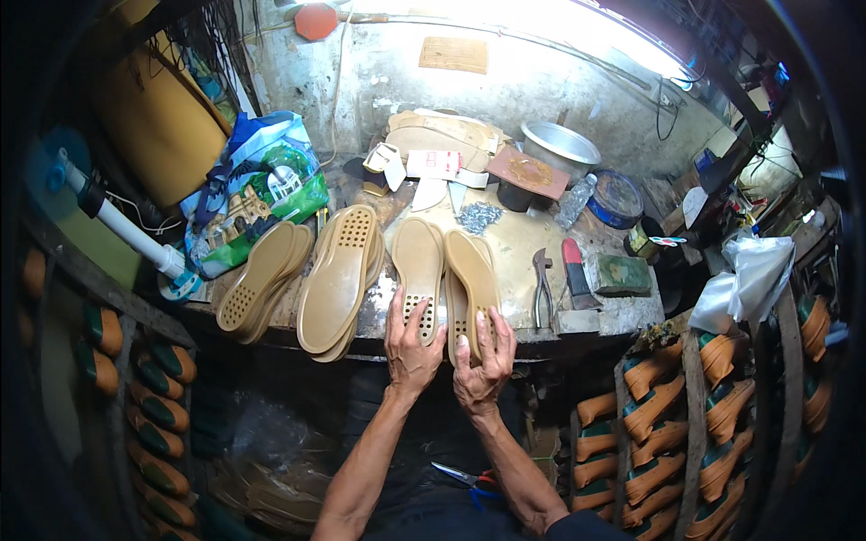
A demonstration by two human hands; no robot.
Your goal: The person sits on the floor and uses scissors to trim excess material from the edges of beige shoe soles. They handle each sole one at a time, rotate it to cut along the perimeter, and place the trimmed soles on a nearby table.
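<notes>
Tan shoe soles with small round holes at the heel lie in stacks along the bench's front edge. My left hand (413,350) grips the perforated heel end of one shoe sole (419,252), its fingers on top and along the left edge, the thumb by the right edge. Beside it, my right hand (484,368) holds the lower end of a tilted shoe sole (474,266), which partly covers another sole. Further left are a larger stack of soles (332,293) and, at the far left, another stack (262,279). The undersides of my fingers are hidden.
Pincers (542,287), a red-and-black-handled tool (577,275) and a green block (622,274) lie to the right. Behind are loose nails (478,216), a metal basin (561,144) and a plastic bottle (575,200). Racks of brown shoes (654,410) flank the bench; scissors (462,475) lie below.
</notes>
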